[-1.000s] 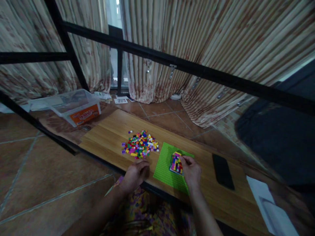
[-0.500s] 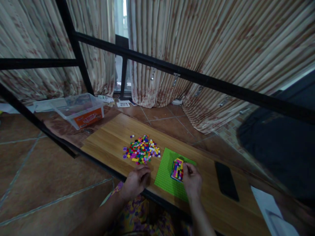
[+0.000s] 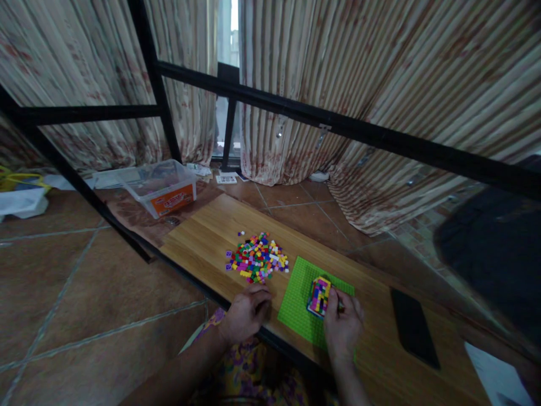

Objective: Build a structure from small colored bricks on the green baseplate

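A small block of multicoloured toy bricks (image 3: 320,295) stood on the green studded baseplate (image 3: 291,299), toward its right side, with several rows of yellow, pink, blue and red already fitted together. That much of the building looked done; whether the piece was complete could not be told, though a dark patch or two on its face might have been gaps. Plenty was unused: a broad heap of loose bricks (image 3: 256,259) lay on the table (image 3: 211,225) to the left of the baseplate, with two purple printed tiles (image 3: 229,267) at its left edge.

The right hand (image 3: 344,321) was at the right side of the block, thumb and fingers bent close together; whether they pinched a brick or only steadied the block could not be made out. The left hand (image 3: 247,313) was loosely curled near the table's front edge, just below the heap, its grip hidden, so whether it held anything was unclear.
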Demonstrator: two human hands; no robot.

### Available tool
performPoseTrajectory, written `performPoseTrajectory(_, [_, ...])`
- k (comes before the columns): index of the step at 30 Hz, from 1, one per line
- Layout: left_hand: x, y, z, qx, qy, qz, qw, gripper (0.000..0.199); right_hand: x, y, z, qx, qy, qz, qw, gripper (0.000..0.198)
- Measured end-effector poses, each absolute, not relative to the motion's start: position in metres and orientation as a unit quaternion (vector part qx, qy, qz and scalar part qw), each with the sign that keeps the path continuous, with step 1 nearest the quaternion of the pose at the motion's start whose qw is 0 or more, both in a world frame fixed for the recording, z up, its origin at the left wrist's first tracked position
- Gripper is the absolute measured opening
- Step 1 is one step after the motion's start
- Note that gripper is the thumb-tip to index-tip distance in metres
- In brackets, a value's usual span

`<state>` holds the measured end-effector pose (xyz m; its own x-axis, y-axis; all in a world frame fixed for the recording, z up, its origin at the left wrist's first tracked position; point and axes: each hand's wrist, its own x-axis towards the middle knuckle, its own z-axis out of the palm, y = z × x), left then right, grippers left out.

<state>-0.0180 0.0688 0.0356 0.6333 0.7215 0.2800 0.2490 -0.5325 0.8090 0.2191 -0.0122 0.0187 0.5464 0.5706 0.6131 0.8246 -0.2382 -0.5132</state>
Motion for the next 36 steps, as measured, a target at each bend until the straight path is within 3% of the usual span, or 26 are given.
performPoseTrajectory(23, [-0.018,0.071,0.029,0.818,0.298,0.312,0.380,0.020,0.212,-0.014,0.018,-0.768,-0.466,-0.166,0.407,0.035])
performPoseTrajectory(30, [-0.023,0.063,0.028,0.796,0.302,0.363,0.378,0.023,0.215,-0.015,0.015,-0.758,-0.476,-0.183,0.407,0.035])
performPoseTrajectory(36, [-0.059,0.084,0.034,0.747,0.431,0.432,0.264,0.022,0.217,-0.015,0.011,-0.753,-0.478,-0.183,0.413,0.036])
